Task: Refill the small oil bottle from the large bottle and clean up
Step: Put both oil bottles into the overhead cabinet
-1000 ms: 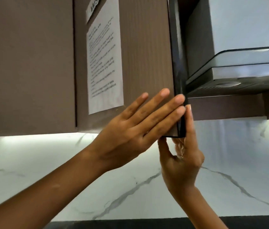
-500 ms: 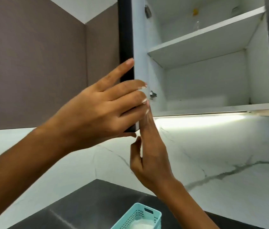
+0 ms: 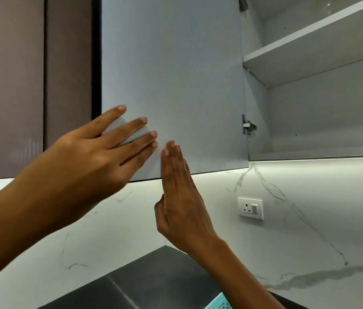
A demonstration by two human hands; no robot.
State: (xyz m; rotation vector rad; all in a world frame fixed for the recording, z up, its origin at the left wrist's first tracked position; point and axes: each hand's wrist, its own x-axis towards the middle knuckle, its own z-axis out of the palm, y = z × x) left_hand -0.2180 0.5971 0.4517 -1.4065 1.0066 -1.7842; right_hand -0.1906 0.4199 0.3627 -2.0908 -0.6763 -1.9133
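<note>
The upper cabinet door (image 3: 176,74) stands swung wide open, its pale grey inner face towards me. My left hand (image 3: 100,157) lies flat with straight fingers against the door's lower left part. My right hand (image 3: 180,186) is held edge-on with straight fingers touching the door's bottom edge. Inside the cabinet a white shelf (image 3: 310,50) shows, with a glimpse of a clear, yellow-topped item (image 3: 328,5) at the very top edge. No oil bottle is plainly visible.
Brown closed cabinet doors (image 3: 20,85) are at the left. A white marble backsplash with a wall socket (image 3: 250,208) runs below. A dark countertop (image 3: 149,284) lies at the bottom, with the corner of a turquoise basket (image 3: 218,304).
The cabinet door has swung from shut to fully open to the left, both hands going with it. My view has shifted left, and the cabinet's inside now shows.
</note>
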